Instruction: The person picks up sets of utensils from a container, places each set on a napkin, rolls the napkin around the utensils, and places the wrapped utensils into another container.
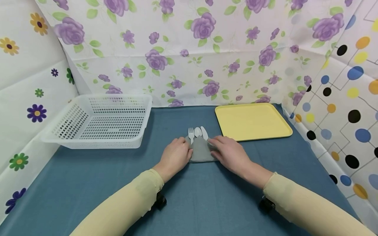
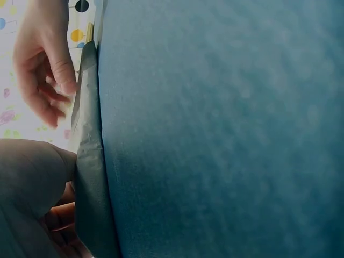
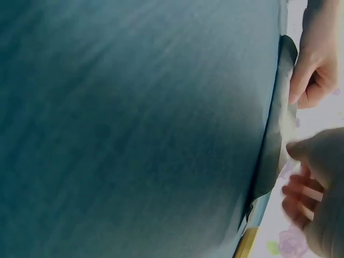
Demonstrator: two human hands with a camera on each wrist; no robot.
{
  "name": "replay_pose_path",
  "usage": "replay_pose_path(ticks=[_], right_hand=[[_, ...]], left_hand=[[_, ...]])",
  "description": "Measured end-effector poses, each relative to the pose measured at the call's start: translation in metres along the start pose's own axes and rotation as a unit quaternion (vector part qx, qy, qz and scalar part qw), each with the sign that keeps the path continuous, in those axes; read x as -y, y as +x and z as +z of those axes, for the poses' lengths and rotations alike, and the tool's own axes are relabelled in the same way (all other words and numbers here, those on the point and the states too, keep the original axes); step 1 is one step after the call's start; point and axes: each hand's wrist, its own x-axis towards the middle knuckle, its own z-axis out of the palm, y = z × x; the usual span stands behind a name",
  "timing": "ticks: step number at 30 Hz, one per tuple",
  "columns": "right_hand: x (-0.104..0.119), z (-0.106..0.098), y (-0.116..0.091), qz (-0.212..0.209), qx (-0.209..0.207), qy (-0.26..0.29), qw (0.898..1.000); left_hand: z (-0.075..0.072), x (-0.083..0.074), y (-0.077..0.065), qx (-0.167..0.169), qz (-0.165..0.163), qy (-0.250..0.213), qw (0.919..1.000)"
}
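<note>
A grey cloth napkin [image 1: 201, 151] lies folded on the blue cloth, narrowing toward its top. From it the heads of a light fork [image 1: 191, 133], spoon [image 1: 198, 131] and knife [image 1: 204, 133] stick out side by side; their handles are hidden under the fabric. My left hand [image 1: 176, 154] grips the napkin's left side, with the thumb on the near side and curled fingers beyond it in the left wrist view. Over the right side is my right hand [image 1: 230, 153], its fingers loosely bent and spread, fingertips right at the fabric's edge.
A white perforated plastic basket [image 1: 137, 143] stands at the back left. The yellow tray [image 1: 254, 121] lies at the back right, just beyond my right hand. Patterned cloth hangs behind and along both sides of the blue-covered table [image 1: 189, 203].
</note>
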Motion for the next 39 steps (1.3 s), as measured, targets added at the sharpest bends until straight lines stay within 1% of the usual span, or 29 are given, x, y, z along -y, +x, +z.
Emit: replay_pose_path(ticks=[2,4,6,9,12,14,16,18,20,22,25,28,32,39], right_hand=[[0.001,0.003,0.001,-0.058,0.009,0.002,0.998],[0.001,0.007,0.001,-0.095,0.027,0.006,0.995],[0.0,0.01,0.001,-0.11,0.045,0.004,0.993],[0.0,0.013,0.0,-0.109,0.066,0.003,0.992],[-0.001,0.014,-0.001,-0.105,0.079,0.006,0.991],[-0.001,0.013,-0.001,-0.104,0.083,0.01,0.991],[-0.002,0.013,0.0,-0.103,0.085,0.017,0.991],[-0.002,0.012,0.0,-0.102,0.084,0.026,0.991],[-0.003,0.011,0.0,-0.103,0.083,0.034,0.991],[-0.003,0.011,0.0,-0.104,0.083,0.041,0.99],[-0.003,0.01,0.0,-0.102,0.091,0.05,0.989],[-0.005,0.01,-0.002,-0.092,0.101,0.056,0.989],[-0.006,0.009,-0.005,-0.084,0.111,0.053,0.989],[-0.008,0.007,-0.01,-0.083,0.121,0.05,0.988]], left_hand=[[0.001,0.001,0.0,-0.001,-0.001,0.003,1.0],[0.002,0.001,0.0,-0.006,0.0,0.003,1.0],[0.003,0.002,-0.001,-0.015,0.005,-0.001,0.9999],[0.003,0.002,-0.002,-0.029,0.018,0.001,0.9994],[0.0,0.0,-0.005,-0.037,0.051,0.023,0.9978],[-0.003,-0.003,-0.007,-0.038,0.088,0.042,0.9945],[-0.005,-0.007,-0.01,-0.036,0.13,0.053,0.9894],[-0.008,-0.01,-0.014,-0.027,0.164,0.06,0.9843],[-0.01,-0.013,-0.018,-0.003,0.18,0.067,0.9814],[-0.011,-0.014,-0.022,0.03,0.179,0.069,0.981],[-0.012,-0.015,-0.029,0.088,0.166,0.063,0.9803],[-0.013,-0.015,-0.033,0.119,0.159,0.045,0.9791],[-0.014,-0.015,-0.036,0.129,0.16,0.04,0.9778],[-0.015,-0.014,-0.035,0.128,0.164,0.023,0.9779]])
